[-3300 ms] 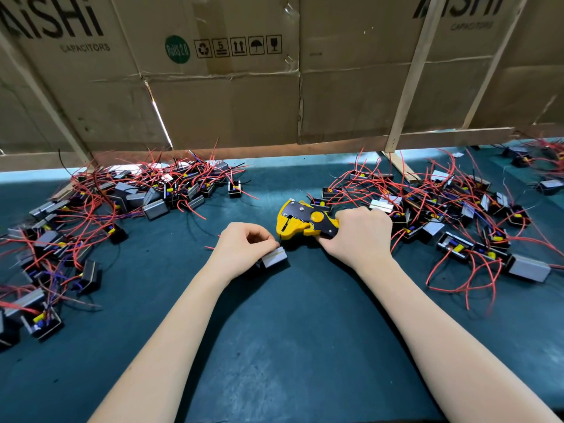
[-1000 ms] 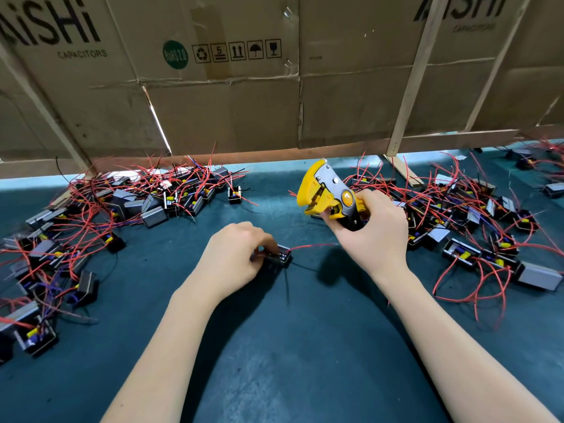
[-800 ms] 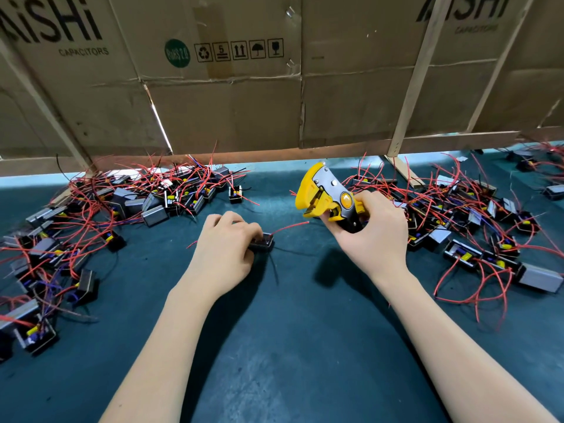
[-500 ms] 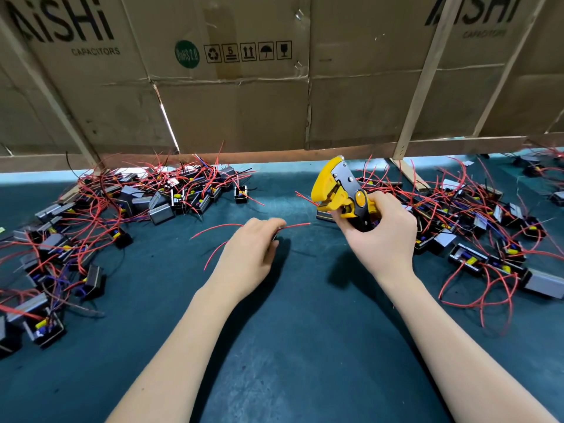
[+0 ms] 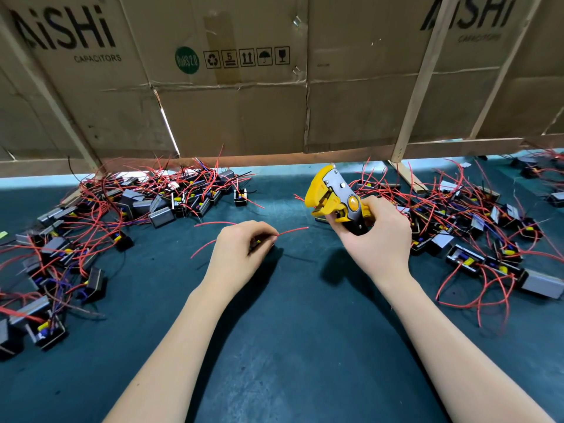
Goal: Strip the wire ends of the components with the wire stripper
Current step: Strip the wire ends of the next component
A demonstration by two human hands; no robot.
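My right hand (image 5: pixel 377 242) grips the yellow and black wire stripper (image 5: pixel 334 199) by its handles, jaws raised and pointing up-left above the mat. My left hand (image 5: pixel 241 253) curls round a small black component (image 5: pixel 259 244) near the mat's middle; the component is mostly hidden by the fingers. One of its red wires (image 5: pixel 293 231) sticks out to the right toward the stripper, its tip a short way below the jaws and not touching them. Other red wires of it trail to the left.
A pile of black components with red wires (image 5: pixel 100 227) covers the left of the dark green mat (image 5: pixel 290 346). A second pile (image 5: pixel 476 233) lies at the right. A cardboard wall on wooden battens (image 5: pixel 305 117) closes off the back.
My right hand lifted the stripper off the mat and tilted its jaws upward. My left hand turned the component, so a red wire now points right toward the stripper.
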